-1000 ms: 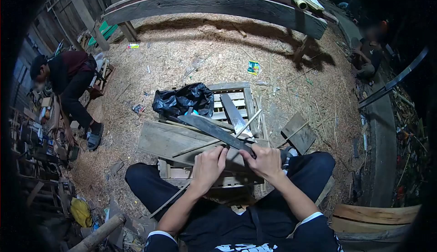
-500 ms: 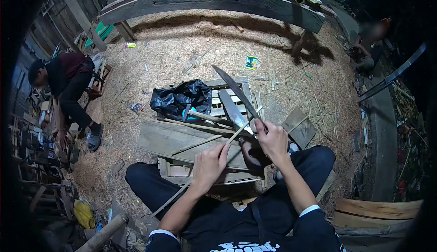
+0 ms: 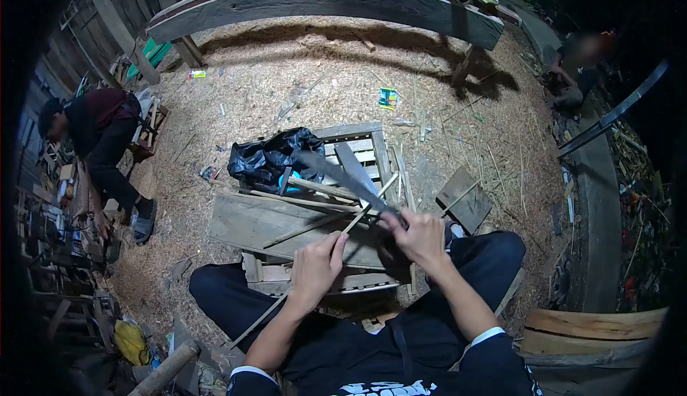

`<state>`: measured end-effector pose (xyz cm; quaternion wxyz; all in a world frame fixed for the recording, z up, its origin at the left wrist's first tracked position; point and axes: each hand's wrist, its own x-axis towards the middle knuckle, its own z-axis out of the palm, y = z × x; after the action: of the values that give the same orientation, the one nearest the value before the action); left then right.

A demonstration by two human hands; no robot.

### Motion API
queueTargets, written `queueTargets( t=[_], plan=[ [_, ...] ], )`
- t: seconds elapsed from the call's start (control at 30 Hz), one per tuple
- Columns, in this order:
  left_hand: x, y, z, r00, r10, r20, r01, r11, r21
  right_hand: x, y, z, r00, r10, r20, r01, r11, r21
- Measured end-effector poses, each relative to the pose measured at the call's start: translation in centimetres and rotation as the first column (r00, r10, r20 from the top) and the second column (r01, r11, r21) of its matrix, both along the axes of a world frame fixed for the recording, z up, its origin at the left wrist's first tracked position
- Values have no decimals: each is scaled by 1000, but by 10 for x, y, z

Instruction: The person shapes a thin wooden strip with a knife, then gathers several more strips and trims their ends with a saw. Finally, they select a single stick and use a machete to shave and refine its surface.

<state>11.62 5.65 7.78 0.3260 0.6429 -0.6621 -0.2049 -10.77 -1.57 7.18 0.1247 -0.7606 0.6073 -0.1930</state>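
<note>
My left hand (image 3: 317, 267) is closed round a thin bamboo stick (image 3: 361, 213), whose far end slants up and right while its near end runs back past my forearm. My right hand (image 3: 421, 238) grips a machete (image 3: 342, 180); its motion-blurred blade points up and left across the stick. Contact between blade and stick cannot be made out. Under both hands is a slatted wooden crate (image 3: 379, 138), with a wide board (image 3: 250, 228) lying over it. More thin sticks (image 3: 304, 230) and a wide flat metal blade (image 3: 351, 161) lie there, beside a black plastic bag (image 3: 268, 156).
A long wooden bench (image 3: 322, 10) stands ahead over shavings-covered ground. One person (image 3: 107, 131) bends over scrap wood at left; another person (image 3: 572, 74) sits at far right. A dark square board (image 3: 465, 199) lies right of the crate. Planks (image 3: 594, 331) are at lower right.
The machete blade has swung left and down, from pointing up the middle to lying across the stick toward the bag. My right hand has shifted slightly left and down. The view has moved slightly.
</note>
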Motion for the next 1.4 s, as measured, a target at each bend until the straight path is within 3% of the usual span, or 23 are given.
queueTargets(
  t=[0.1,0.17,0.23,0.3,0.37,0.43,0.5,0.57,0.77,0.83,0.93,1.1,1.23,1.27,1.3,1.33,1.4],
  plan=[
    [0,4,-2,999,-29,30,28,999,37,-2,-10,-4,991,-129,19,129,992,3],
    [0,1,-1,999,-24,29,23,999,36,-1,-4,-2,994,-85,63,84,996,18],
    [3,-1,3,996,-48,72,40,992,118,2,14,2,998,67,22,-66,998,-7],
    [7,0,-4,996,-48,73,41,995,95,0,10,-2,997,59,-48,-59,998,5],
    [8,3,-5,987,-85,139,61,983,171,-5,-9,-15,994,-103,37,105,994,-30],
    [7,5,0,989,-80,126,62,988,140,-9,-13,-2,986,-159,57,157,987,35],
    [9,5,3,998,-62,27,59,992,111,-10,-4,1,987,-148,63,149,989,-1],
    [10,2,5,998,-48,43,41,989,141,-6,12,3,999,2,51,0,999,-38],
    [10,-1,1,997,-58,54,46,978,203,0,3,3,996,-77,44,75,996,52],
    [8,-3,0,1000,-20,-18,22,993,115,1,3,8,995,-96,30,95,994,45],
    [6,-6,2,991,-57,122,47,996,77,8,16,-1,999,-11,52,10,1000,9],
    [3,-9,2,998,-41,40,40,998,38,12,8,3,990,114,78,-113,993,-23],
    [-3,-12,8,1000,-29,-5,29,995,98,16,2,3,999,-31,44,33,998,-52],
    [-3,-12,7,999,-33,1,33,996,80,16,7,0,994,56,94,-45,992,-120],
    [-4,-14,7,999,-36,6,35,997,64,17,15,6,993,113,22,-110,988,-111],
    [-3,-16,10,995,-49,82,38,991,126,18,18,8,991,129,-17,-130,986,-104],
    [-5,-20,6,997,-34,64,30,997,72,20,15,11,991,133,-9,-133,989,-65]
  ],
)
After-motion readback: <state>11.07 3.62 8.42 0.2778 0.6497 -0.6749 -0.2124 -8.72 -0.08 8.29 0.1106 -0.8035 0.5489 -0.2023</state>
